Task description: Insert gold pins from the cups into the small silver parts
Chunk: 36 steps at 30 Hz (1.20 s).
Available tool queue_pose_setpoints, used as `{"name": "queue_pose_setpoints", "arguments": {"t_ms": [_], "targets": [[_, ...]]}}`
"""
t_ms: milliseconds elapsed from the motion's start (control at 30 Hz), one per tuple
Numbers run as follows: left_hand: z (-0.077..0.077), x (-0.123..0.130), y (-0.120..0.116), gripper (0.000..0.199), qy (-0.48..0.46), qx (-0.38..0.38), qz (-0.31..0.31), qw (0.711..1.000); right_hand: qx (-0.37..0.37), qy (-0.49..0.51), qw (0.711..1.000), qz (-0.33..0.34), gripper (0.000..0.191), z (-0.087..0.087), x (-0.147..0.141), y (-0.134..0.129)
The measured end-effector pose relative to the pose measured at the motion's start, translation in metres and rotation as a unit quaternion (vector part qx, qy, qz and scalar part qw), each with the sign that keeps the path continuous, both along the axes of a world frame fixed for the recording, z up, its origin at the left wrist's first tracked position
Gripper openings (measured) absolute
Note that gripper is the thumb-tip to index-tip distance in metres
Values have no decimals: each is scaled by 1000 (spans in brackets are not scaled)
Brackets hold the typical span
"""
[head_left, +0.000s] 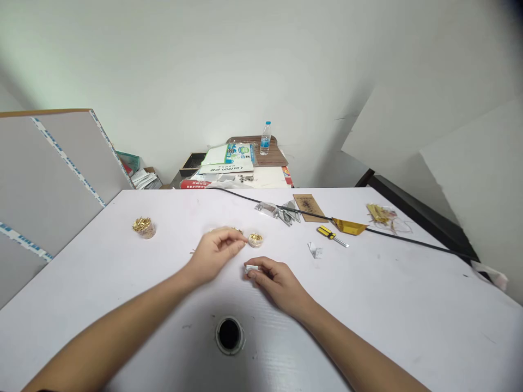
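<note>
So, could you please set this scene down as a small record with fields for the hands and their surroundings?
Left hand: fingertips beside a small tub of gold-coloured parts; grip unclear
Right hand: holds a small white piece
Surface: white tabletop with a round dark hole near the person
Table's left: another tub holding gold-coloured pins
Right of the hands: yellow-and-black screwdriver
Beyond the table: water bottle with blue cap, upright
</note>
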<state>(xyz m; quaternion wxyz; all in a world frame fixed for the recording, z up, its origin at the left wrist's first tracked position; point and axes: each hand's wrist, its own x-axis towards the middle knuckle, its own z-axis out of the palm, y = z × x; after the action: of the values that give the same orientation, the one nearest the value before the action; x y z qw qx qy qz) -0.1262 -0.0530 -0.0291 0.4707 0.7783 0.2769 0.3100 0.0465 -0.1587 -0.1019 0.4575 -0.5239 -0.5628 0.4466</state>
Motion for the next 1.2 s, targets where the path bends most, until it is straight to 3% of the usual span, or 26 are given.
{"name": "queue_pose_setpoints", "arguments": {"t_ms": [100,200,500,667,1200], "targets": [[-29,-5,-21,24,-37,-40,27,998,3,29,1000,12,31,-2,0,-1],[-41,-6,-25,24,-41,-64,25,997,8,24,1000,10,31,-3,0,-2],[-52,-3,-23,18,-33,-86,-4,996,7,-59,998,-19,26,2,-1,-2],[-57,-6,-24,20,-49,-66,13,997,17,-74,996,-40,29,3,-1,-1],[-60,-5,-22,17,-9,-16,7,1000,75,-109,991,-24,22,4,1,-2]]}}
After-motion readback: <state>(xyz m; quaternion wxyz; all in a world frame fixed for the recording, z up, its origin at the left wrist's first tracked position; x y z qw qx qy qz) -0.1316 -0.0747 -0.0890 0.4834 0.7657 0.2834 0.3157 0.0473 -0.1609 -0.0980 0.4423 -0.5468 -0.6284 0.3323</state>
